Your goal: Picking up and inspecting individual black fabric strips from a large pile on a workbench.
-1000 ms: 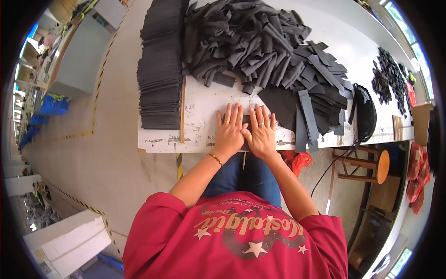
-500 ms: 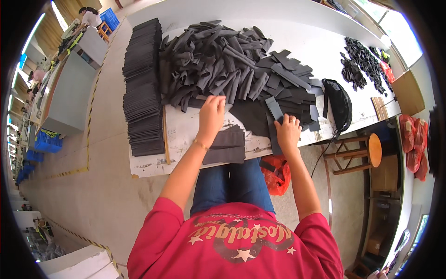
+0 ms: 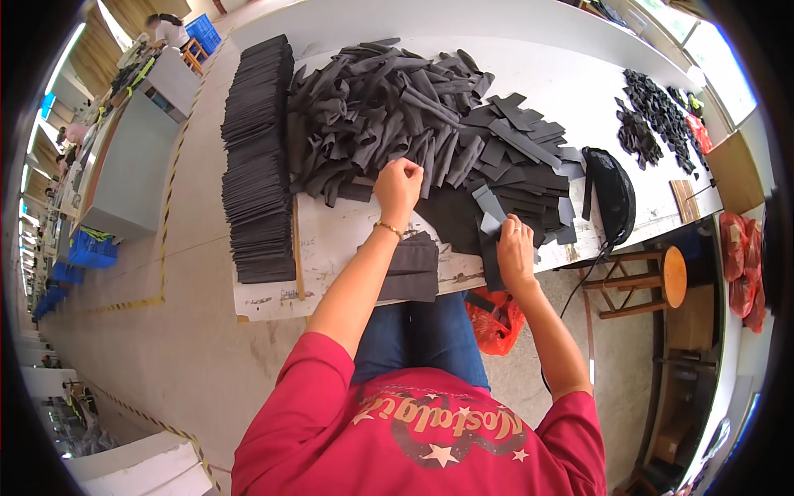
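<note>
two long rows of neatly stacked dark grey fabric pieces (image 3: 256, 165) run along the left part of the white table (image 3: 579, 91). right of them lies a big loose heap of dark grey strips (image 3: 389, 107). the left hand (image 3: 399, 188) reaches to the near edge of that heap, its fingers (image 3: 405, 169) curled tight into a fist on the fabric there. a small pile of folded grey pieces (image 3: 411, 266) sits at the table's near edge, just beside the left forearm. further right, the right hand (image 3: 514, 248) has its fingers closed on a grey strip (image 3: 488, 207) that stands up from the flat pieces. beyond it lies a black pouch (image 3: 612, 194), then a scatter of small black bits (image 3: 649, 107). a wooden stool (image 3: 653, 281) stands under the table's right end.
</note>
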### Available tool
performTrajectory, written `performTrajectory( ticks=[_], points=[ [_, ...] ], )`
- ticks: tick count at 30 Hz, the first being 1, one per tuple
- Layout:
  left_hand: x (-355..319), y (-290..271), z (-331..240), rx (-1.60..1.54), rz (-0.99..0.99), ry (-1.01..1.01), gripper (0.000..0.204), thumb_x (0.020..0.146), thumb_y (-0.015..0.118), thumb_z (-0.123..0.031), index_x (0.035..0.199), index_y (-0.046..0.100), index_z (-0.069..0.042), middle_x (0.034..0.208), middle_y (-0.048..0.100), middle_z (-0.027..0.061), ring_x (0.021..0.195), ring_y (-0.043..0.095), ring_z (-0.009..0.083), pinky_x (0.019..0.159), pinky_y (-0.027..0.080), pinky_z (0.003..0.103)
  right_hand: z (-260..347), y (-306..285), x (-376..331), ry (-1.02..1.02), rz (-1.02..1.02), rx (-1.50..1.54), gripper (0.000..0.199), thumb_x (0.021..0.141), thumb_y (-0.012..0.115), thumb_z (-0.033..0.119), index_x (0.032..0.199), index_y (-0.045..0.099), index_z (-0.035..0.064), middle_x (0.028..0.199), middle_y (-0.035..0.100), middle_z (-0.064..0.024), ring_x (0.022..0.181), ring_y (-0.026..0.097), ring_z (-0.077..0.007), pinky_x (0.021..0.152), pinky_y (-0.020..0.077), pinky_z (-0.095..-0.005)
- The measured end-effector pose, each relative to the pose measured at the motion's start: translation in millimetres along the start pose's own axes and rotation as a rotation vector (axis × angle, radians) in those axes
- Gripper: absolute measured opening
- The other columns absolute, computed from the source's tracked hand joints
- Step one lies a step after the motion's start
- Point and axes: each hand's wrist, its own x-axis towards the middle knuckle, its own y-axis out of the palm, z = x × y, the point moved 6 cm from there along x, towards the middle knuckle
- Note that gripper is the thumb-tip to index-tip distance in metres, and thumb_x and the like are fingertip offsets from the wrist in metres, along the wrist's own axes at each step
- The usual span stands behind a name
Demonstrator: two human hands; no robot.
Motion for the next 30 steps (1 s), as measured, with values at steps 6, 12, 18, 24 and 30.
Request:
performTrajectory(
  ticks=[6, 12, 18, 24, 30],
  points=[
    [-42, -22, 12, -0.923, 0.240, -0.345, 0.021, 0.088, 0.068, -0.009, 0.102, 0.055, 0.000, 0.086, 0.065, 0.0084, 0.067, 0.064, 0.0142, 0.057, 0.055, 0.030, 19, -38, 20, 0.266, 0.232, 0.571, 0.037, 0.072, 0.072, 0.005, 0.093, 0.042, -0.0006, 0.097, 0.048, -0.0224, 0.092, 0.049, -0.0408, 0.078, 0.0428, -0.0447],
    [-71, -75, 26, -1.320, 0.118, -0.537, 0.038, 0.083, 0.071, 0.000, 0.118, 0.054, 0.000, 0.094, 0.067, 0.0075, 0.082, 0.067, 0.0180, 0.074, 0.057, 0.032, 83, -73, 21, 0.013, 0.247, 0.784, 0.038, 0.074, 0.078, 0.013, 0.091, 0.047, 0.0005, 0.099, 0.047, -0.0175, 0.093, 0.047, -0.0347, 0.080, 0.0419, -0.0420],
    [-84, -97, 36, -1.518, 0.221, -0.622, 0.019, 0.087, 0.070, -0.007, 0.104, 0.063, -0.002, 0.098, 0.068, 0.0081, 0.090, 0.067, 0.0210, 0.086, 0.057, 0.037, 119, -90, 22, -0.079, 0.216, 0.897, 0.034, 0.075, 0.077, 0.009, 0.098, 0.053, -0.0002, 0.108, 0.054, -0.0166, 0.099, 0.052, -0.0346, 0.082, 0.0464, -0.0389],
    [-91, -116, 22, -1.517, 0.235, -0.611, 0.023, 0.089, 0.068, -0.011, 0.106, 0.061, 0.003, 0.101, 0.068, 0.0142, 0.095, 0.069, 0.0277, 0.085, 0.058, 0.037, 131, -106, 25, -0.049, 0.117, 0.972, 0.051, 0.076, 0.076, 0.006, 0.124, 0.058, 0.0027, 0.111, 0.061, -0.0166, 0.100, 0.057, -0.0322, 0.086, 0.0472, -0.0381],
    [-89, -120, 21, -1.472, 0.259, -0.566, 0.026, 0.091, 0.067, -0.015, 0.106, 0.061, 0.005, 0.104, 0.068, 0.0173, 0.096, 0.069, 0.0283, 0.084, 0.059, 0.036, 133, -123, 32, -0.023, 0.095, 0.947, 0.042, 0.074, 0.076, 0.003, 0.115, 0.066, 0.0010, 0.107, 0.063, -0.0118, 0.098, 0.057, -0.0285, 0.086, 0.0472, -0.0347]
  ],
)
